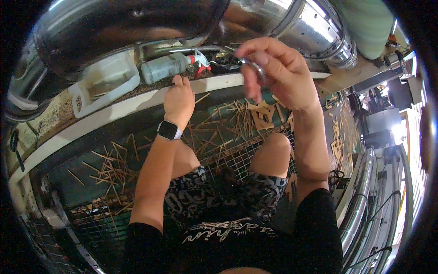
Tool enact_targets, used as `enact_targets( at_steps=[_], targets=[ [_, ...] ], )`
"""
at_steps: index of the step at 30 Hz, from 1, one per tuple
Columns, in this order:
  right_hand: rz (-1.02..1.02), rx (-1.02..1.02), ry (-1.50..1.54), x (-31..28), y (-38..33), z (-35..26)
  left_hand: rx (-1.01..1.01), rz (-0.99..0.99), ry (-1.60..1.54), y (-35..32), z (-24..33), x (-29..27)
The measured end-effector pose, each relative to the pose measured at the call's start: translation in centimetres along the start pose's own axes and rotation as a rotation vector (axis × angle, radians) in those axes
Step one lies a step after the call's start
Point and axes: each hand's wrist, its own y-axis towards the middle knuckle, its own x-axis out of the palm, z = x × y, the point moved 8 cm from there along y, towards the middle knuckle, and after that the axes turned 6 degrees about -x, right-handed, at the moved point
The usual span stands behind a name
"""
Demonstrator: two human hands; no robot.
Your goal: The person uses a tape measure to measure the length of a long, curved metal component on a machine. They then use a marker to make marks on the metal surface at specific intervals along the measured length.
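Observation:
My right hand (278, 68) is raised over the white-edged ledge, its thumb and fingers closed on a small shiny metal piece (254, 67). The fingers partly cover that piece, so its exact kind is unclear. Lower and to the left, my left hand (179, 102) rests with curled fingers over the white ledge edge (214, 83). A watch (169, 130) with a pale strap is on that wrist. Just beyond the left fingers a clear spray bottle (165, 68) with a red and white trigger head lies on its side.
A cut-open translucent plastic container (127, 75) sits left of the bottle. Large polished metal cylinders (123, 27) loom behind the ledge. Thin brown strips (109, 166) and cardboard scraps (262, 114) litter the floor and metal grating (232, 157). Metal pipes (365, 214) run along the right.

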Motion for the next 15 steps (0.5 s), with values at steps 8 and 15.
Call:
enact_targets(
  at_steps=[8,15],
  targets=[
    [0.116,-0.314,-0.197,-0.1,0.2,-0.6,0.004,0.002,0.039,-0.3,0.2,-0.8],
    [0.158,-0.116,0.023,-1.1,0.3,0.1,-0.021,-0.035,0.051,-0.3,0.4,-0.8]
  ],
)
